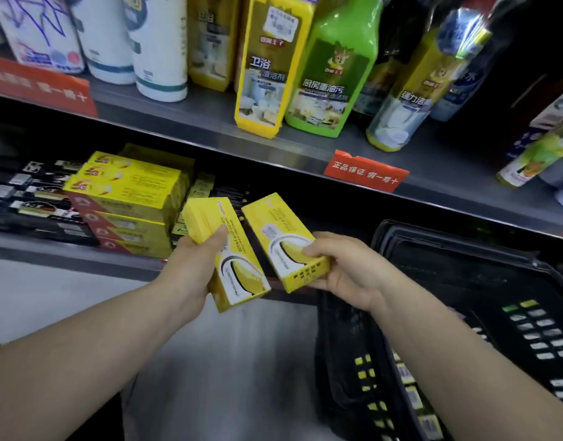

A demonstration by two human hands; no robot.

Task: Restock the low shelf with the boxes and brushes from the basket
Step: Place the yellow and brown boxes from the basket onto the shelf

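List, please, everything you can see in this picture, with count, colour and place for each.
left box: one, yellow, held before the low shelf
right box: one, yellow, held beside the left box
stacked boxes: several, yellow and red, low shelf, left
black packs: several, black and white, low shelf, far left
basket: one, black, lower right
bottles: many, white, yellow, green, upper shelf
red labels: two, red, upper shelf edge
left grip: one, bare hand, holds left box
right grip: one, bare hand, holds right box

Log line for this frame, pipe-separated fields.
left hand: grips left yellow box | right hand: grips right yellow box | low shelf: yellow stack | basket: at right | status: unshelved
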